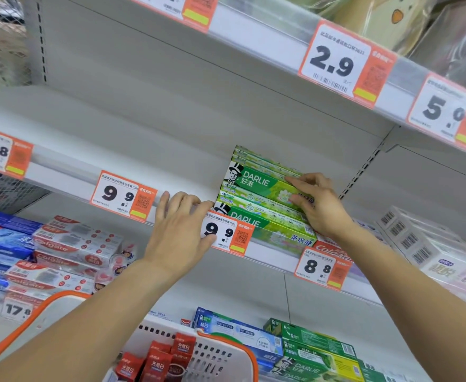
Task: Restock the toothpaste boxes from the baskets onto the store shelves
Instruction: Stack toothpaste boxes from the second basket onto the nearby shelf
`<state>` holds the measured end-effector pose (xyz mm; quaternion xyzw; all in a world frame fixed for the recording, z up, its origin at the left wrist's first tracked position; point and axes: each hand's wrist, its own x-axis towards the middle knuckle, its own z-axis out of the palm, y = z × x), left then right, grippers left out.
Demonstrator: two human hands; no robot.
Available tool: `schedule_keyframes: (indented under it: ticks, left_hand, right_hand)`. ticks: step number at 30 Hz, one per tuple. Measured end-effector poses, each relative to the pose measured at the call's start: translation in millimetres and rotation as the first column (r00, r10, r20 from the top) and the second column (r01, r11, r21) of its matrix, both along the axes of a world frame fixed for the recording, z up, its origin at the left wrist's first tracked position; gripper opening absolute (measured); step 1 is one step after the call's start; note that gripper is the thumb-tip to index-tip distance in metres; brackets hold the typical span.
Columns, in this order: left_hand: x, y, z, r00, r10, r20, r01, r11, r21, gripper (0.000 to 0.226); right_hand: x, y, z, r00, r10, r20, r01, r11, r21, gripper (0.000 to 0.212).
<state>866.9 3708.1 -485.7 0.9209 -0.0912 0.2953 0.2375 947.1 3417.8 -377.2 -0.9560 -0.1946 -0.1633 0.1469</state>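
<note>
Right hand [318, 206] gripping green boxes [259, 188] at shelf [116, 139] edge — left hand [181, 230] on lip

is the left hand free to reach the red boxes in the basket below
Probably yes: the left hand only rests open on the shelf edge, holding nothing, and the red boxes lie uncovered in the basket.

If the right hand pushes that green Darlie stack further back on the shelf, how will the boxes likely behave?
The Darlie boxes look like stiff, flat-sided cartons, so they probably slide rather than roll. Their glossy faces suggest the upper ones may slip out of line. The right hand grips the stack's end, which likely keeps it together.
</note>
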Motion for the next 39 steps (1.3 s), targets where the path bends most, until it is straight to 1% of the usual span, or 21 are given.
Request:
schedule_keyframes:
  ticks: [2,4,6,7,8,11,12,13,15,16,17,18,19,20,21,23,25,27,29,32,39]
  left_hand:
    - [0,1,0,1.000,-0.005,0.010,0.005,1.000,0.007,0.061]
    - [1,2,0,0.999,-0.032,0.005,0.032,0.999,-0.007,0.060]
    - [2,2,3,0.996,-0.077,-0.033,0.074,0.993,-0.094,0.065]
    - [2,3,6,0.995,-0.094,-0.046,0.086,0.984,-0.154,0.067]
    - [0,4,8,0.994,-0.101,-0.029,0.093,0.974,-0.208,0.064]
    - [-19,8,14,0.972,-0.097,0.212,0.149,0.959,-0.240,0.035]
    - [-28,9,14,0.957,-0.127,0.260,0.189,0.955,-0.227,0.024]
    - [-36,11,12,0.951,-0.176,0.252,0.234,0.947,-0.219,0.017]
    - [-54,13,5,0.956,-0.283,0.074,0.293,0.933,-0.209,0.011]
    - [-62,14,-1,0.941,-0.329,-0.082,0.308,0.930,-0.201,0.009]
    - [-70,16,-10,0.893,-0.360,-0.269,0.324,0.931,-0.170,0.010]
    - [-78,17,-20,0.813,-0.355,-0.462,0.354,0.931,-0.093,0.016]
    - [-86,19,-33,0.715,-0.304,-0.629,0.404,0.915,0.016,0.027]
    - [-94,22,-47,0.619,-0.232,-0.750,0.463,0.880,0.110,0.039]
    - [-101,26,-63,0.540,-0.166,-0.825,0.508,0.846,0.163,0.048]
    - [-114,39,-97,0.446,-0.076,-0.892,0.525,0.829,0.192,0.062]
    - [-128,58,-130,0.408,0.012,-0.913,0.509,0.827,0.238,0.078]
    - [-144,79,-160,0.378,0.105,-0.920,0.532,0.788,0.308,0.091]
    - [-161,94,-181,0.344,0.167,-0.924,0.595,0.723,0.352,0.097]
    - [-166,103,-192,0.339,0.135,-0.931,0.604,0.727,0.325,0.097]
    - [-154,92,-194,0.345,0.145,-0.927,0.570,0.753,0.329,0.093]
  right_hand:
    - [-2,1,1,1.000,-0.024,-0.010,0.023,1.000,-0.020,0.044]
    - [-10,6,3,0.991,-0.051,0.123,0.050,0.999,0.008,0.040]
    - [-38,20,3,0.916,-0.101,0.389,0.013,0.974,0.224,0.022]
    - [-59,32,-2,0.881,-0.122,0.457,-0.046,0.939,0.340,0.014]
    - [-84,46,-12,0.882,-0.102,0.461,-0.109,0.906,0.409,0.011]
    - [-151,80,-71,0.958,0.133,0.252,-0.236,0.868,0.437,0.014]
    - [-165,86,-99,0.970,0.196,0.141,-0.239,0.869,0.434,0.014]
    - [-175,90,-126,0.974,0.224,0.020,-0.211,0.878,0.430,0.014]
    - [-183,93,-187,0.943,0.183,-0.279,-0.058,0.913,0.403,0.014]
    - [-185,93,-214,0.879,0.142,-0.455,0.036,0.932,0.361,0.014]
    - [-187,94,-237,0.783,0.110,-0.612,0.117,0.941,0.319,0.016]
    - [-189,96,-258,0.685,0.078,-0.725,0.194,0.939,0.284,0.020]
    - [-192,98,-273,0.612,0.029,-0.790,0.265,0.934,0.240,0.025]
    - [-194,100,-284,0.577,-0.034,-0.816,0.328,0.924,0.194,0.031]
    - [-196,103,-291,0.582,-0.091,-0.808,0.371,0.914,0.165,0.038]
    - [-198,109,-300,0.660,-0.156,-0.735,0.404,0.898,0.173,0.052]
    - [-198,116,-304,0.755,-0.159,-0.636,0.384,0.893,0.233,0.068]
    - [-191,121,-305,0.831,-0.111,-0.546,0.300,0.915,0.270,0.079]
    - [-183,125,-308,0.852,-0.052,-0.520,0.204,0.949,0.240,0.085]
    - [-175,130,-315,0.853,-0.031,-0.521,0.098,0.990,0.102,0.082]
    - [-176,138,-317,0.871,-0.043,-0.489,0.011,0.998,-0.068,0.074]
